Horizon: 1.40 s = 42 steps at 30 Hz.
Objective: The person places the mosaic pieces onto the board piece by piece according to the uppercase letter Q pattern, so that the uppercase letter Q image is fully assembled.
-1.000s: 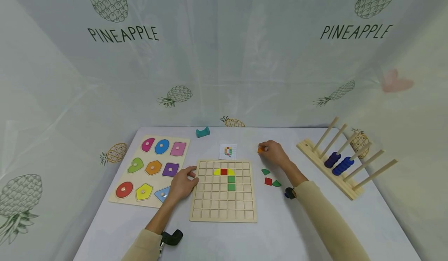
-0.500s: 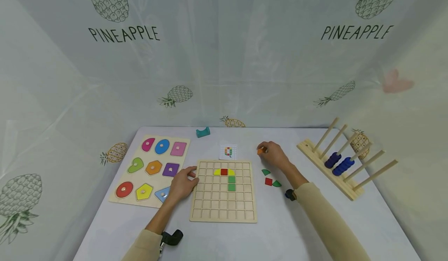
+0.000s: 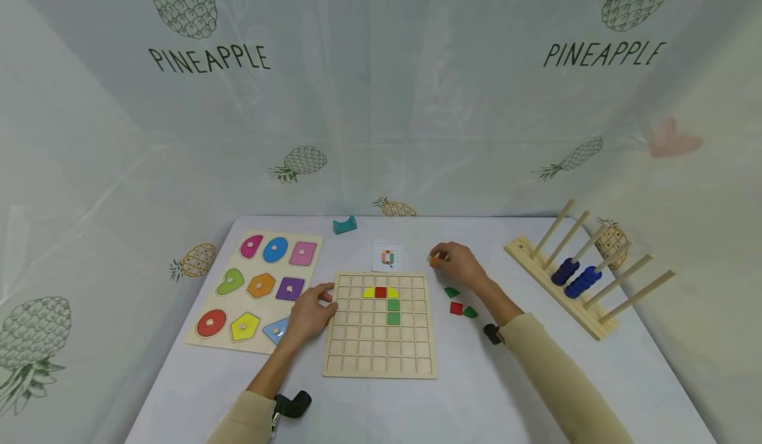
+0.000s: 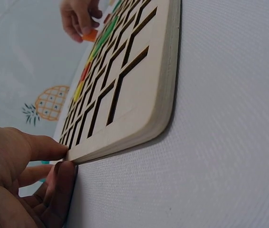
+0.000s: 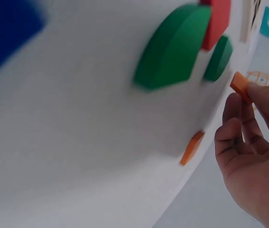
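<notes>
My left hand (image 3: 311,313) rests at the left edge of a wooden grid board (image 3: 381,358), its thumb and fingertips touching the rim (image 4: 84,154). Yellow, red and green pieces sit in the board's upper cells. Beyond the board's top right corner, my right hand (image 3: 461,264) pinches a small orange piece (image 5: 240,87) between thumb and fingertips, raised off the table. A second orange piece (image 5: 192,148) lies on the table below that hand, hidden from the head view. Right of the board lie a red square (image 3: 456,308) and two green quarter-round pieces (image 3: 452,292).
A pattern card (image 3: 388,257) lies behind the board. Left stands a shape puzzle (image 3: 238,305), partly under my left hand. At the right is a wooden peg rack (image 3: 562,288) with blue beads. A teal block (image 3: 344,225) sits near the back edge.
My right hand has moved left, toward the board, carrying the orange piece. My left hand and the board have stayed in place.
</notes>
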Available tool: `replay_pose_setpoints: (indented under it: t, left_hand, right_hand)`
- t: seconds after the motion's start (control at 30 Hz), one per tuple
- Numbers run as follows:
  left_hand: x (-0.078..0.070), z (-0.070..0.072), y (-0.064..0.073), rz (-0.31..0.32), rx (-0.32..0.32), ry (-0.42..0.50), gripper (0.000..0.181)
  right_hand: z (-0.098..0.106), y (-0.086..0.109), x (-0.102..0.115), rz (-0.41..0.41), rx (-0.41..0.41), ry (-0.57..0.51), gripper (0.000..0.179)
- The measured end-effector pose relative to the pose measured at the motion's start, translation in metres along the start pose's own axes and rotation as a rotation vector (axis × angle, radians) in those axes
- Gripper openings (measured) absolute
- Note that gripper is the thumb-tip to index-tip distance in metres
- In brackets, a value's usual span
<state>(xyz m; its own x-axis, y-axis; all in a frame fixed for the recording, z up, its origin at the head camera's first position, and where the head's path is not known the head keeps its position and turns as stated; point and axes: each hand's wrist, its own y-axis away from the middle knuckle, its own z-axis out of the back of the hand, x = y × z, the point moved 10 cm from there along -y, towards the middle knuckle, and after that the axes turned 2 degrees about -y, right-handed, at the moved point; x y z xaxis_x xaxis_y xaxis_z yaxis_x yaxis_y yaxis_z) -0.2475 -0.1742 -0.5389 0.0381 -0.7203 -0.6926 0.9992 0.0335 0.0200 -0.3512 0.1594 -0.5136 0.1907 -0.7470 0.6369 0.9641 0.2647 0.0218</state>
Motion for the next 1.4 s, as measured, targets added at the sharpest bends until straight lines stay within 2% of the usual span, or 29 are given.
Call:
replay_pose_setpoints:
  t: [0.43, 0.67, 0.87, 1.07, 1.4]
  left_hand:
    - [0.003, -0.001, -0.001, 0.008, 0.0, -0.011, 0.047]
    - [0.003, -0.001, -0.002, 0.014, 0.0, -0.012, 0.047]
    - [0.002, 0.0, -0.002, 0.007, -0.004, -0.005, 0.047]
    - [0.001, 0.002, -0.002, -0.004, -0.007, -0.007, 0.047]
    - [0.002, 0.0, -0.002, 0.008, 0.005, -0.007, 0.047]
  right_hand:
    - [-0.038, 0.004, 0.052, 0.116, 0.071, -0.099, 0.019]
    - [-0.06, 0.014, 0.086, 0.191, 0.149, -0.14, 0.016]
    - [-0.081, 0.021, 0.113, 0.264, 0.247, -0.161, 0.017]
    - [-0.101, 0.025, 0.125, 0.275, 0.304, -0.132, 0.015]
    - [-0.114, 0.03, 0.132, 0.271, 0.294, -0.096, 0.008]
